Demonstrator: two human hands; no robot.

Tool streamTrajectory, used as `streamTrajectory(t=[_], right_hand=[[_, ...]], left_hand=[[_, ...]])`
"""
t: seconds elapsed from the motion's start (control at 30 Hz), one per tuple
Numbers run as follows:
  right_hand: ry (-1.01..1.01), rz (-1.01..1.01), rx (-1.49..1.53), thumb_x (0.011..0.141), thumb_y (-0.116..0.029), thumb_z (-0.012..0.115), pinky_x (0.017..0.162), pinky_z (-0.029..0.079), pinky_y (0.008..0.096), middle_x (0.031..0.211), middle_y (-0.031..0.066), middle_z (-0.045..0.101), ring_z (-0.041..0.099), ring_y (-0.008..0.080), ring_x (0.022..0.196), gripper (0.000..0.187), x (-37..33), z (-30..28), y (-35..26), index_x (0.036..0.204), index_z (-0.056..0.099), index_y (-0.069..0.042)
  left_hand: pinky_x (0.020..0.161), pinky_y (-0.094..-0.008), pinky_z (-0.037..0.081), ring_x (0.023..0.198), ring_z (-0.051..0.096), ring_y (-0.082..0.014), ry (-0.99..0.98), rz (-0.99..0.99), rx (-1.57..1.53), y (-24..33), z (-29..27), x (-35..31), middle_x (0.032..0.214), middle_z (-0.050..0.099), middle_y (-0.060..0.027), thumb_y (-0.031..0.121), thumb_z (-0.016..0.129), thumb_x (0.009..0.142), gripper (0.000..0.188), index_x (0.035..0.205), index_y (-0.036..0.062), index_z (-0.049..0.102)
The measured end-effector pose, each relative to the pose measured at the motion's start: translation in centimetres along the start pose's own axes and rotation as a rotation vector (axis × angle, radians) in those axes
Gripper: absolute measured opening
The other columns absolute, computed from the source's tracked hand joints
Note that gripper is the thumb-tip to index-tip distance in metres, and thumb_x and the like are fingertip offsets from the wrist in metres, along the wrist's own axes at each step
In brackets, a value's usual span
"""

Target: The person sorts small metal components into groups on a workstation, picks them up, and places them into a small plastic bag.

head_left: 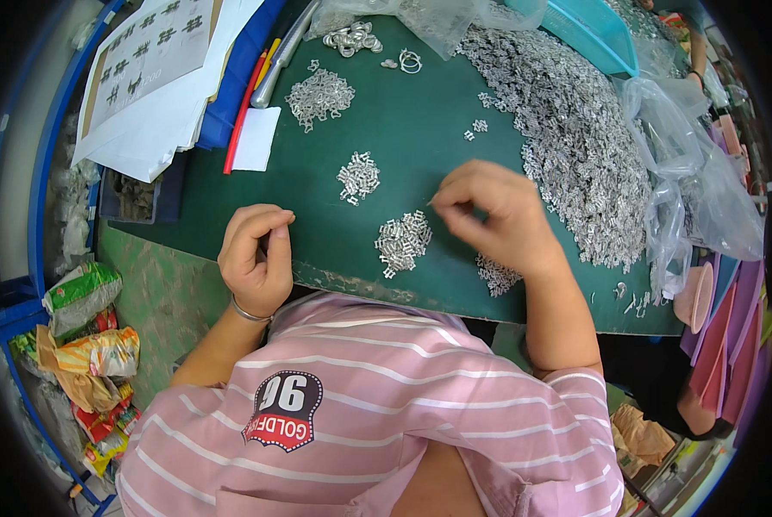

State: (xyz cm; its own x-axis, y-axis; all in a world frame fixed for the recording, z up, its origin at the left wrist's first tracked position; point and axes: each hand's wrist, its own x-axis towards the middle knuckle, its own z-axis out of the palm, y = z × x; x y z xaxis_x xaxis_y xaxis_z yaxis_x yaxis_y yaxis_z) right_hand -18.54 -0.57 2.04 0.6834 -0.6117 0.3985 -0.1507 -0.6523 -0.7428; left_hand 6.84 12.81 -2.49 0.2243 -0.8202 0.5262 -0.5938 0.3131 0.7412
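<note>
The green work table carries several separate groups of small silver metal parts. The right hand is positioned above the near half of the table, right of its middle; its thumb and forefinger meet at the tips, and whether a part is gripped between them cannot be determined. Just beside these tips, toward the near edge, lies a compact pile of metal parts. A further small pile lies at the near edge, partly covered by the right hand. The left hand is located at the near edge, toward the left corner, with its fingers curled; contact between thumb and fingers, and any held part, cannot be confirmed. A bracelet encircles the left wrist. A second compact pile lies near the middle of the table, and a looser pile lies beyond it, toward the far edge. A large heap occupies the right side, with a turquoise basket at the far edge and clear plastic bags along the right edge. Printed sheets and a red pencil lie toward the far left corner.
</note>
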Motion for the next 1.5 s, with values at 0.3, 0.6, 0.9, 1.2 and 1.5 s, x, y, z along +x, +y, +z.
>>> streamTrajectory(t=[0.3, 0.6, 0.9, 1.2, 1.5], right_hand=[[0.095, 0.145, -0.416, 0.073, 0.006, 0.06, 0.07, 0.049, 0.0389, 0.086, 0.0118, 0.06, 0.058, 0.0314, 0.08, 0.017, 0.3, -2.0, 1.0, 0.088, 0.064, -0.002], [0.189, 0.296, -0.495, 0.076, 0.002, 0.06, 0.074, 0.048, 0.0389, 0.087, 0.0139, 0.059, 0.057, 0.0327, 0.083, 0.017, 0.8, -2.5, 3.6, 0.092, 0.066, 0.0], [0.172, 0.221, -0.492, 0.074, -0.002, 0.068, 0.068, 0.048, 0.0382, 0.081, 0.0121, 0.059, 0.058, 0.0312, 0.076, 0.012, 1.2, -0.6, 4.5, 0.084, 0.063, -0.001], [0.35, 0.354, 0.039, 0.074, 0.006, 0.064, 0.067, 0.051, 0.0296, 0.081, 0.0086, 0.062, 0.062, 0.0182, 0.073, 0.029, 0.4, 0.6, 1.6, 0.099, 0.052, -0.001], [-0.136, -0.181, -0.079, 0.068, 0.002, 0.061, 0.066, 0.048, 0.0373, 0.081, 0.01, 0.06, 0.058, 0.0288, 0.073, 0.018, -0.3, 2.2, -0.9, 0.085, 0.061, -0.002]], left_hand=[[0.056, -0.0197, 0.042, 0.065, 0.048, -0.0087, -0.001, -0.01, 0.003, -0.1, -0.2, -0.1, 0.096, 0.057, -0.013, -0.01, 0.048, 0.087, 0.016, 0.098, -0.003, 0.059], [0.057, -0.0198, 0.041, 0.066, 0.048, -0.0095, 0.004, 0.015, -0.027, -0.1, 0.0, 0.1, 0.096, 0.057, -0.0136, -0.01, 0.047, 0.087, 0.018, 0.098, -0.0029, 0.058], [0.059, -0.0204, 0.042, 0.067, 0.048, -0.0106, 0.007, -0.017, -0.044, 0.0, 0.0, 0.1, 0.096, 0.057, -0.0138, -0.01, 0.048, 0.087, 0.017, 0.098, -0.0025, 0.058], [0.059, -0.0207, 0.042, 0.068, 0.049, -0.0109, 0.019, -0.072, -0.079, 0.4, 0.1, 0.1, 0.095, 0.057, -0.0135, -0.009, 0.048, 0.088, 0.016, 0.098, -0.0021, 0.058], [0.051, -0.021, 0.042, 0.063, 0.051, -0.0118, 0.06, -0.043, -0.102, 0.1, 0.1, 0.2, 0.09, 0.06, -0.0148, -0.012, 0.051, 0.082, 0.017, 0.094, -0.003, 0.059]])
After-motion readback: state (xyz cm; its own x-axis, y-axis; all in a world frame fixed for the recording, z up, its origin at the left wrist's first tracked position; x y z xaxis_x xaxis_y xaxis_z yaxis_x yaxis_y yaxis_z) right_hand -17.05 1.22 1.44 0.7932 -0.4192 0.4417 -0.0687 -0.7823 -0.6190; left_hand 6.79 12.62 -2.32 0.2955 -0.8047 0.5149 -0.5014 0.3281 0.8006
